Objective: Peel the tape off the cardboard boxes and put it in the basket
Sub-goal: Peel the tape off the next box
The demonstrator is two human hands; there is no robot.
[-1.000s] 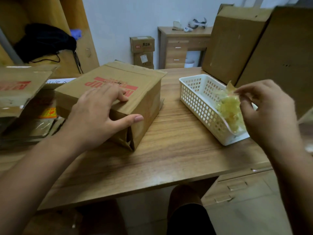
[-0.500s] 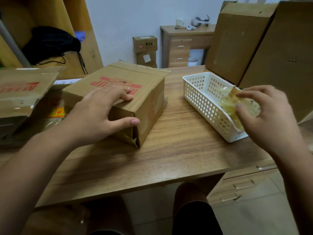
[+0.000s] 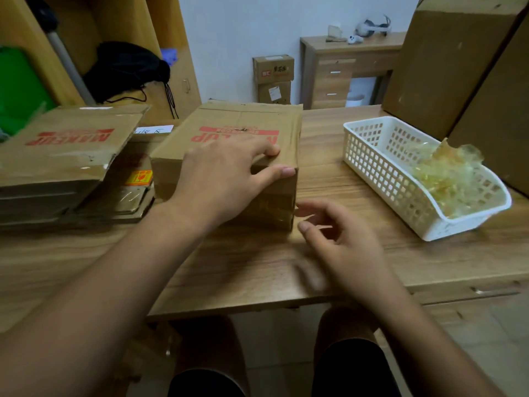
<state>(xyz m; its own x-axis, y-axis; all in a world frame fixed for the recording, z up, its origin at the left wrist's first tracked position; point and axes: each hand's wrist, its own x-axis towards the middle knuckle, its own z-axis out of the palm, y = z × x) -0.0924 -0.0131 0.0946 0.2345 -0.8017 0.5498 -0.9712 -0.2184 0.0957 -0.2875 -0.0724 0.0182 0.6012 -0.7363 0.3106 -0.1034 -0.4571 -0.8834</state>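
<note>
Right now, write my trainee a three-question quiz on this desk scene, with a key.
1. True or false: the peeled tape lies in the white basket.
2. The left hand rests on: A the tape, B the cardboard box, C the basket.
3. Is the right hand holding anything?
Key: 1 true; 2 B; 3 no, its loosely curled fingers are empty.

We look through one wide-angle camera worn on the head, facing forward and down over the table [image 3: 329, 262]. It sits close: both forearms run in from the bottom edge, with the left hand [image 3: 223, 179] and right hand [image 3: 343, 247] mid-frame. The shelf unit [image 3: 160, 38] at upper left leans, probably from the lens.
</note>
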